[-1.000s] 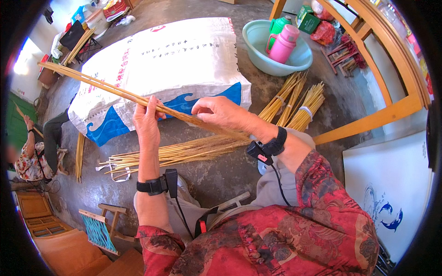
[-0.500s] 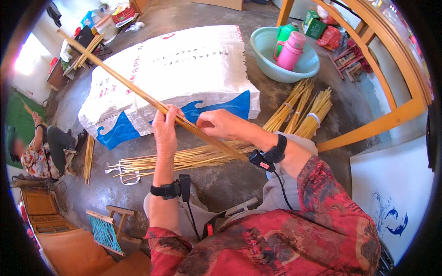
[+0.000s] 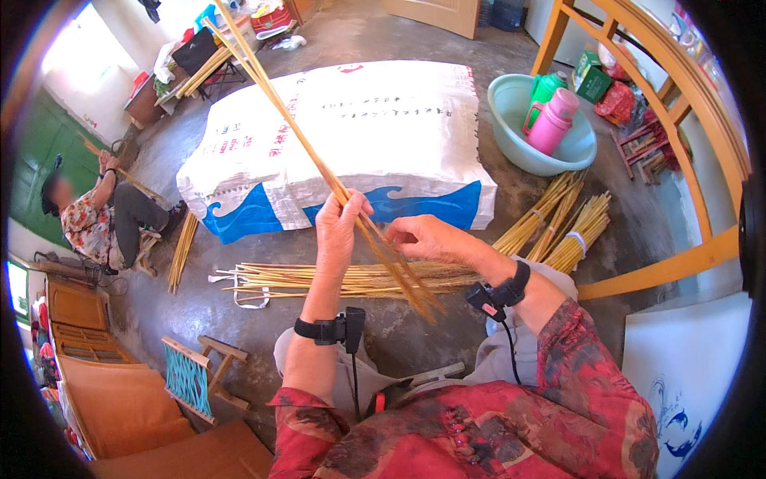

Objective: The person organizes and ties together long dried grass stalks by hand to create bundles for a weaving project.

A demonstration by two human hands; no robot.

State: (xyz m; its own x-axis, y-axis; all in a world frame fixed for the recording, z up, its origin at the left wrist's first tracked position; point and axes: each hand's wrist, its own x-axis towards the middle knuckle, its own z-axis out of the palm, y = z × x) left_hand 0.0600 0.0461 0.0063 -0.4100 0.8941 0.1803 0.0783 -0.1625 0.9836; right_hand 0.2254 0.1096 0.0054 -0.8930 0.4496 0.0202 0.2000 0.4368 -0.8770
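Observation:
My left hand is wrapped round a thin bunch of long straw-coloured stalks, which slants from the upper left down to a brushy, frayed lower end. The upper part of the bunch fans out into separate stalks. Just right of the bunch is my right hand, with its fingers curled in; whatever they may hold is hidden. Below both hands, a pile of similar stalks lies across the floor, with a white strap at its left end. A white woven sack with blue waves spreads out beyond my hands.
Tied stalk bundles lie to the right. Behind them sits a pale blue basin holding a pink flask and a green one. A wooden frame stands at right, a folding stool at lower left. Another person sits far left.
The held bunch has swung steeper, and its upper end now shows stalks spread apart. Its brushy lower end hangs farther down. The whole view has shifted, placing the surroundings farther right.

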